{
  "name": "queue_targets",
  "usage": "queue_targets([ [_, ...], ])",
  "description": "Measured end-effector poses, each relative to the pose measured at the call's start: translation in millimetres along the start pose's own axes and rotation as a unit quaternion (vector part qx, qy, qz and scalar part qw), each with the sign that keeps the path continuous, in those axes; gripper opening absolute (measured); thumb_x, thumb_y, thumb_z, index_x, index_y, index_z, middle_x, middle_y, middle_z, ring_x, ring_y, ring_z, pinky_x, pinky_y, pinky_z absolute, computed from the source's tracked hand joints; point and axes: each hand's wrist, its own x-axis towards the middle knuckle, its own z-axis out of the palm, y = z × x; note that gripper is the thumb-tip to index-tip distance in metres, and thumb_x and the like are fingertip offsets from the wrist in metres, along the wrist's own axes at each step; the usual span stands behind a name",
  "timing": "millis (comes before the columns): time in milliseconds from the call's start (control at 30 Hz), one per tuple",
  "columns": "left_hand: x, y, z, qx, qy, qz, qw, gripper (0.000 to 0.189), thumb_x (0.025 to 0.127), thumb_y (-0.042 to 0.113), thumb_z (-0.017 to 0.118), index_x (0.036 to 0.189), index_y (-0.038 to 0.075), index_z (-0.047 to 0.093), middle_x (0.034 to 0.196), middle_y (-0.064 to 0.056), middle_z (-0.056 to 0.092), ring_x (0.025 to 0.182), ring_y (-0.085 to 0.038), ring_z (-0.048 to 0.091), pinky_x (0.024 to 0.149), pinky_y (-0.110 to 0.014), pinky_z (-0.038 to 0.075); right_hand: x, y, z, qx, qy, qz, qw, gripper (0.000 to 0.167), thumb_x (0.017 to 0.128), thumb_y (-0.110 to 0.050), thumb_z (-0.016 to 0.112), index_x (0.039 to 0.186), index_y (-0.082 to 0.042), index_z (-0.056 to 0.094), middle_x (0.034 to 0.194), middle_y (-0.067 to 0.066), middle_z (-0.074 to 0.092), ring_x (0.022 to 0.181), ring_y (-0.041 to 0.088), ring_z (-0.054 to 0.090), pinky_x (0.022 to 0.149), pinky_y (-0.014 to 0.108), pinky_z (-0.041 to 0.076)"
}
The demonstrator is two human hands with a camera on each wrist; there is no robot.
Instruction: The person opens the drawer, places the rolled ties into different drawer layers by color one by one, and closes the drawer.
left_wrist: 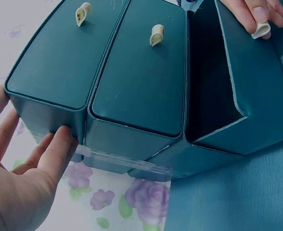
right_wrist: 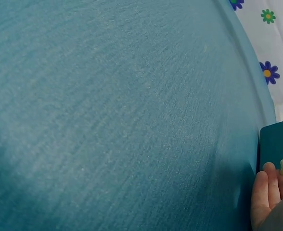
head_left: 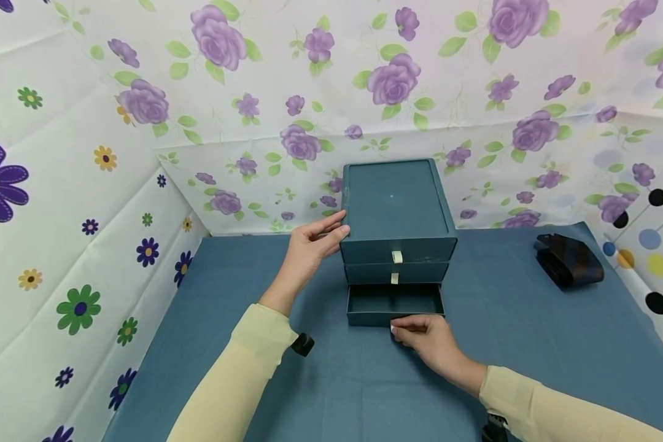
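Note:
A dark teal chest of three stacked drawers (head_left: 392, 202) stands on the blue cloth toward the back. Its bottom drawer (head_left: 359, 319) is pulled partway out, and the part of its inside that shows holds nothing. The upper two drawers are closed, each with a cream loop tab (left_wrist: 157, 34) on its front. My right hand (head_left: 433, 344) pinches the bottom drawer's cream pull tab (left_wrist: 261, 31) between thumb and fingers. My left hand (head_left: 309, 248) rests its fingertips against the left side of the chest near the top, fingers mostly straight.
A dark folded or rolled item (head_left: 569, 261), its kind unclear, lies on the blue cloth (head_left: 331, 393) at the right. Flower-printed sheets (head_left: 243, 123) rise behind and to the left of the table. Dark straps sit at both wrists.

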Motion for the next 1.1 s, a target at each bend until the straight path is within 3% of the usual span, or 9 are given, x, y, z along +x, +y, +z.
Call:
queue_targets([
  [533, 0.9, -2.0, -0.1, -0.001, 0.001, 0.001, 1.0, 0.046, 0.087, 0.031, 0.068, 0.131, 0.024, 0.057, 0.135, 0.003, 0.054, 0.12, -0.016, 0.055, 0.098, -0.04, 0.048, -4.7, -0.8, -0.4, -0.007, -0.01, -0.004, 0.9999, 0.023, 0.084, -0.02, 0.07, 0.105, -0.01, 0.073, 0.105, 0.009, 0.071, 0.088, 0.018, 0.069, 0.072, 0.027, 0.057],
  [767, -1.4, 1.4, 0.6, -0.001, 0.001, -0.004, 1.0, 0.045, 0.088, 0.027, 0.066, 0.132, 0.022, 0.056, 0.135, 0.001, 0.053, 0.121, -0.017, 0.055, 0.098, -0.04, 0.047, -4.8, -4.5, -8.6, -0.01, -0.059, -0.01, 0.9982, 0.031, 0.085, -0.025, 0.069, 0.112, -0.008, 0.07, 0.105, 0.014, 0.07, 0.091, 0.023, 0.069, 0.072, 0.033, 0.058],
  [967, -0.7, 1.2, 0.8, 0.003, -0.001, -0.003, 1.0, 0.045, 0.088, 0.029, 0.066, 0.132, 0.024, 0.057, 0.135, 0.003, 0.053, 0.121, -0.016, 0.055, 0.098, -0.04, 0.047, -7.0, -30.2, -31.0, -0.063, -0.13, 0.017, 0.9894, 0.035, 0.084, -0.031, 0.07, 0.112, -0.01, 0.07, 0.101, 0.013, 0.072, 0.075, 0.029, 0.069, 0.063, 0.039, 0.057],
  [1100, -0.8, 1.3, 0.6, 0.008, 0.0, -0.004, 1.0, 0.045, 0.088, 0.029, 0.066, 0.131, 0.024, 0.057, 0.135, 0.003, 0.053, 0.121, -0.016, 0.055, 0.098, -0.04, 0.047, -7.6, -56.1, -49.2, -0.114, -0.144, -0.006, 0.983, 0.031, 0.084, -0.033, 0.069, 0.105, -0.01, 0.073, 0.092, 0.008, 0.073, 0.072, 0.027, 0.069, 0.061, 0.038, 0.057],
])
